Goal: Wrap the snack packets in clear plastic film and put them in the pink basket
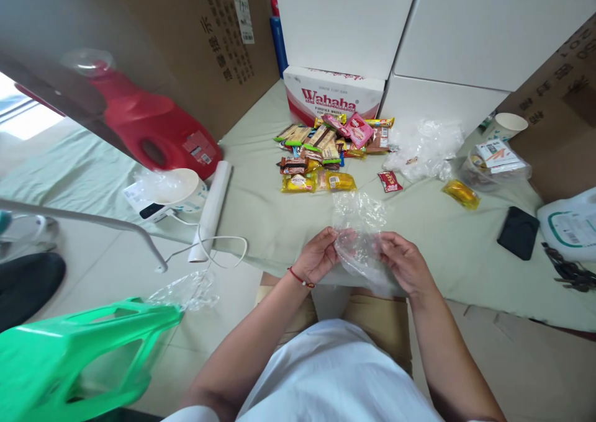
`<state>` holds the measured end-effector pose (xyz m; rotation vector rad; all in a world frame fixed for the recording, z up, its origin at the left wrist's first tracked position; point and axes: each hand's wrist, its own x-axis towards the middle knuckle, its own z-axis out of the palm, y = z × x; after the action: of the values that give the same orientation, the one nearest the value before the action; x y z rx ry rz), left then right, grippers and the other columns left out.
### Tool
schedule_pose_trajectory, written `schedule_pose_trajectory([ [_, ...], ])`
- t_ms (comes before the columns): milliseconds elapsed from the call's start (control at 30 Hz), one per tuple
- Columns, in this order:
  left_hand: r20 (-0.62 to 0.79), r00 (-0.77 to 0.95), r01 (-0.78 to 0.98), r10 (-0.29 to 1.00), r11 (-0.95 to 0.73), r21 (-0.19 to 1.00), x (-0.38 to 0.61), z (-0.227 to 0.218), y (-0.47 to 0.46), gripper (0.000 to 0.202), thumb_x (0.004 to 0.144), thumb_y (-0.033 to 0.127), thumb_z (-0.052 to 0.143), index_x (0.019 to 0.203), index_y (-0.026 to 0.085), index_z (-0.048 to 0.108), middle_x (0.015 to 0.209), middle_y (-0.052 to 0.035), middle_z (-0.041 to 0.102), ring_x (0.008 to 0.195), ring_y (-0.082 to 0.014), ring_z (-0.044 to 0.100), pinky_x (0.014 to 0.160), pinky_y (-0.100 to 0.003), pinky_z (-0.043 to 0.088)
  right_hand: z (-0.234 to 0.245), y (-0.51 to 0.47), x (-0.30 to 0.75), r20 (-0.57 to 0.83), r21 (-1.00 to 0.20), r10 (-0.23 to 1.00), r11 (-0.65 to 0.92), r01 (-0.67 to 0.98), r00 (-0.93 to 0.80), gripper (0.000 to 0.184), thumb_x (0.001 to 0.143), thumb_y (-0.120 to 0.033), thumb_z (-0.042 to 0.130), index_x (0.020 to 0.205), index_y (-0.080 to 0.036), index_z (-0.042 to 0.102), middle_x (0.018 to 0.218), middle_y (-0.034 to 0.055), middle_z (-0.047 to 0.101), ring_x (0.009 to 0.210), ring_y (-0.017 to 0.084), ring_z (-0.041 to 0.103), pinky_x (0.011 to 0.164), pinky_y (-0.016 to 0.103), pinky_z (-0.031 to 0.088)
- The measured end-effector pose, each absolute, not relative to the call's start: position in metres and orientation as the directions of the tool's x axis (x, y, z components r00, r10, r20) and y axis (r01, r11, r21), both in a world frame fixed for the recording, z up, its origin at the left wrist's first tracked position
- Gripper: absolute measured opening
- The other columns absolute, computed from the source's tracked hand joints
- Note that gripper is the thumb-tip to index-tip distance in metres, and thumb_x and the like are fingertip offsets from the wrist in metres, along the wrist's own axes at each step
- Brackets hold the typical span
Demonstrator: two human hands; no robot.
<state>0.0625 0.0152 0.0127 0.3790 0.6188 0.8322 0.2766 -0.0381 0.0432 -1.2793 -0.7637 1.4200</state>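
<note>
Both my hands hold a clear plastic bag [358, 223] just above the near edge of a pale green cloth [261, 211]. My left hand [318, 255], with a red string at its wrist, pinches the bag's left edge. My right hand [405, 262] grips the right edge, fingers curled. The bag stands crumpled between them and looks empty. Beyond it lies a heap of wrapped snacks [326, 152], with yellow packets at its front. A small red packet [390, 181] and a lone yellow packet [460, 193] lie to the right.
A Wahaha carton [333, 99] and white boxes stand at the back. Crumpled clear plastic [426, 149], a paper cup [510, 126] and a black pouch [518, 232] are on the right. On the left: a red jug [149, 130], a white roll [212, 211], a cable and a green stool [79, 354].
</note>
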Motion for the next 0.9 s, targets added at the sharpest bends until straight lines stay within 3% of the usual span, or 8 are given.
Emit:
schedule_pose_trajectory([
  [100, -0.441, 0.428, -0.491, 0.789, 0.613, 0.619, 0.062, 0.007, 0.016, 0.041, 0.073, 0.035, 0.090, 0.081, 0.019, 0.054, 0.115, -0.0115, 0.073, 0.114, -0.0272, 0.070, 0.092, -0.042, 0.060, 0.044, -0.030, 0.271, -0.257, -0.957, 0.944, -0.220, -0.187, 0.208, 0.042, 0.063, -0.056, 0.091, 0.081, -0.022, 0.075, 0.067, -0.0006, 0.063, 0.063, 0.013, 0.054, 0.059, 0.026, 0.049],
  [167, -0.453, 0.237, -0.421, 0.859, 0.511, 0.750, 0.060, 0.009, 0.013, 0.040, 0.072, 0.037, 0.089, 0.088, 0.019, 0.057, 0.111, -0.0085, 0.070, 0.103, -0.0219, 0.070, 0.084, -0.035, 0.059, 0.045, -0.028, 0.269, -0.218, -0.970, 0.944, -0.181, -0.164, 0.248, 0.039, 0.065, -0.054, 0.089, 0.083, -0.022, 0.076, 0.066, -0.0012, 0.061, 0.062, 0.013, 0.052, 0.054, 0.025, 0.046],
  [233, -0.332, -0.055, -0.266, 0.942, 0.307, 0.914, 0.060, 0.018, 0.007, 0.039, 0.073, 0.036, 0.086, 0.096, 0.020, 0.059, 0.107, -0.0050, 0.067, 0.095, -0.0176, 0.066, 0.078, -0.029, 0.054, 0.046, -0.030, 0.268, -0.181, -0.980, 0.944, -0.149, -0.135, 0.274, 0.036, 0.069, -0.052, 0.087, 0.085, -0.022, 0.076, 0.068, -0.0012, 0.062, 0.061, 0.013, 0.051, 0.053, 0.025, 0.046],
  [300, -0.127, -0.203, -0.090, 0.971, 0.111, 0.990, 0.063, 0.034, -0.002, 0.032, 0.078, 0.038, 0.083, 0.095, 0.021, 0.060, 0.098, -0.0035, 0.065, 0.090, -0.0160, 0.062, 0.076, -0.026, 0.050, 0.049, -0.034, 0.266, -0.145, -0.988, 0.945, -0.124, -0.087, 0.295, 0.033, 0.073, -0.051, 0.085, 0.087, -0.021, 0.077, 0.071, -0.0007, 0.064, 0.060, 0.012, 0.053, 0.054, 0.025, 0.047],
  [400, -0.022, 0.039, -0.104, 0.999, 0.026, 0.994, 0.080, 0.055, -0.014, 0.031, 0.086, 0.049, 0.076, 0.088, 0.021, 0.063, 0.090, -0.0044, 0.065, 0.084, -0.0166, 0.060, 0.073, -0.027, 0.049, 0.056, -0.040, 0.259, -0.108, -0.993, 0.946, -0.117, 0.011, 0.307, 0.031, 0.078, -0.049, 0.083, 0.091, -0.021, 0.078, 0.080, 0.0011, 0.071, 0.059, 0.012, 0.057, 0.058, 0.026, 0.049],
  [500, -0.075, 0.310, -0.291, 0.948, 0.170, 0.941, 0.105, 0.058, -0.018, 0.042, 0.078, 0.055, 0.083, 0.088, 0.019, 0.064, 0.084, -0.0030, 0.067, 0.077, -0.0158, 0.062, 0.072, -0.028, 0.050, 0.062, -0.042, 0.252, -0.098, -0.992, 0.946, -0.118, 0.047, 0.310, 0.032, 0.078, -0.050, 0.083, 0.094, -0.022, 0.079, 0.083, 0.0030, 0.074, 0.066, 0.015, 0.063, 0.065, 0.029, 0.054],
  [733, -0.226, 0.250, -0.447, 0.941, 0.320, 0.836, 0.123, 0.035, -0.012, 0.041, 0.067, 0.052, 0.090, 0.079, 0.018, 0.071, 0.077, -0.0013, 0.072, 0.073, -0.0141, 0.063, 0.076, -0.030, 0.051, 0.062, -0.038, 0.251, -0.172, -0.979, 0.948, -0.133, -0.154, 0.269, 0.038, 0.071, -0.051, 0.087, 0.094, -0.023, 0.078, 0.084, 0.0039, 0.075, 0.073, 0.017, 0.066, 0.071, 0.031, 0.057],
  [900, -0.345, 0.233, -0.514, 0.909, 0.417, 0.750, 0.107, 0.038, -0.003, 0.044, 0.060, 0.051, 0.093, 0.077, 0.020, 0.068, 0.086, -0.0027, 0.075, 0.083, -0.0164, 0.068, 0.075, -0.028, 0.052, 0.061, -0.036, 0.255, -0.240, -0.947, 0.934, -0.167, -0.273, 0.263, 0.040, 0.066, -0.049, 0.090, 0.091, -0.022, 0.075, 0.081, 0.0020, 0.070, 0.070, 0.014, 0.060, 0.065, 0.026, 0.053],
])
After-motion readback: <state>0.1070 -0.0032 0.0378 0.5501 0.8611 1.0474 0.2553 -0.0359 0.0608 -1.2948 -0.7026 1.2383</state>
